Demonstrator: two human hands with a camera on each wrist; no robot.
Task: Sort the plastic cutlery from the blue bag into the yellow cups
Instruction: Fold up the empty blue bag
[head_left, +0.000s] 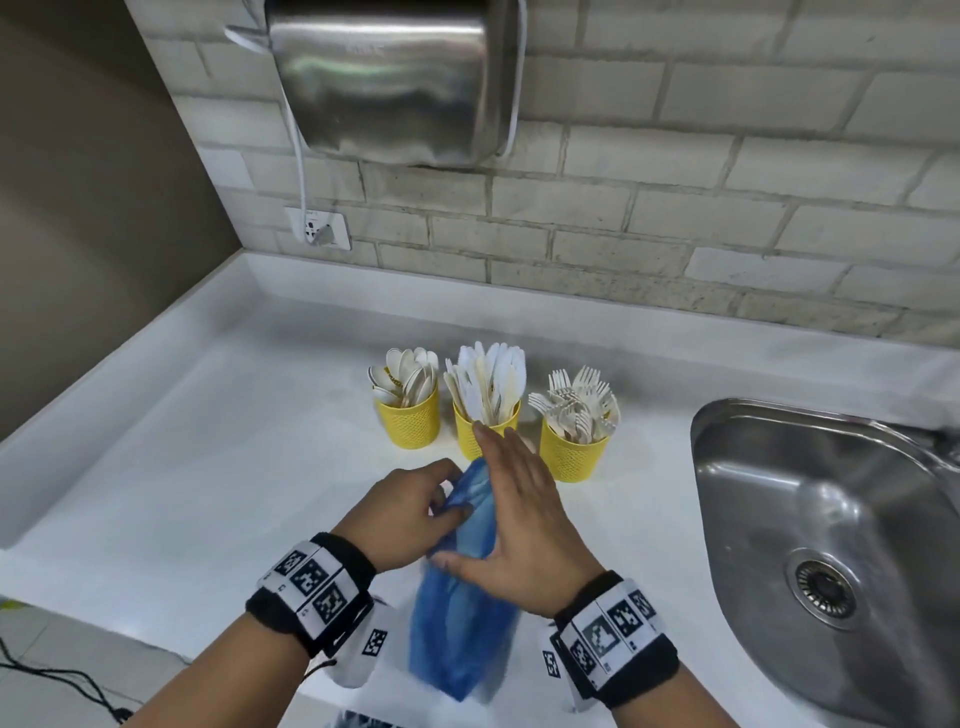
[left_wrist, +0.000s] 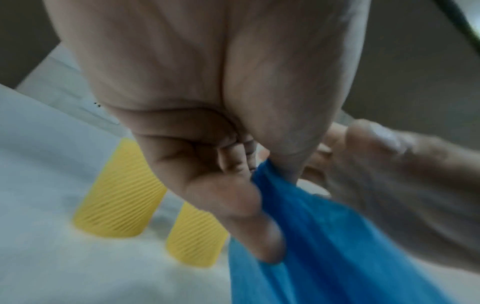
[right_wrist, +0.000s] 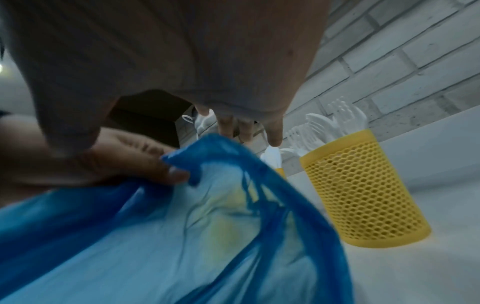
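Three yellow mesh cups stand in a row on the white counter: the left cup (head_left: 410, 418) holds spoons, the middle cup (head_left: 470, 434) knives, the right cup (head_left: 571, 452) forks. In front of them lies the thin blue bag (head_left: 460, 629), flat and limp. My left hand (head_left: 410, 512) pinches the bag's top edge (left_wrist: 270, 179) between thumb and fingers. My right hand (head_left: 511, 509) lies flat on the bag with straight fingers, its fingertips reaching toward the middle cup. In the right wrist view the fork cup (right_wrist: 363, 191) stands just right of the bag (right_wrist: 182, 236). No cutlery shows inside the bag.
A steel sink (head_left: 826, 545) is set into the counter at the right. A metal hand dryer (head_left: 395, 78) hangs on the brick wall above, its cord running to a wall socket (head_left: 319, 228). The counter's front edge (head_left: 156, 634) is near my wrists.
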